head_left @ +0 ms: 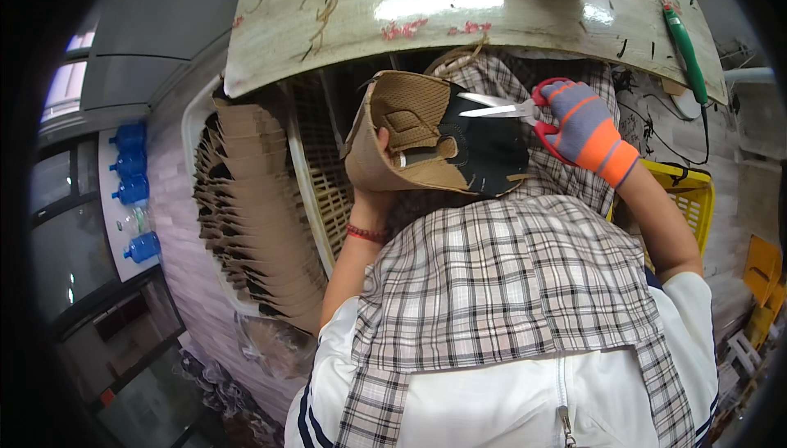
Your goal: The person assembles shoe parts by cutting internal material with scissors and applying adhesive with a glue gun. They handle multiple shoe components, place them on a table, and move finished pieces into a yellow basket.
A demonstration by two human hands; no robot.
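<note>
A tan and black shoe upper is held up over my lap by my left hand. One finger shows on its tan lining, while the rest of that hand is hidden behind it. My right hand, in a grey and orange striped glove, grips red-handled scissors. The scissor blades are spread apart and point left across the black part of the upper. Whether they touch it I cannot tell. A plaid apron covers my lap below both hands.
Stacked tan pieces fill a white crate at my left. A worn table lies ahead, with thread scraps and a green corded tool on it. A yellow basket stands at right; blue water jugs line the far left.
</note>
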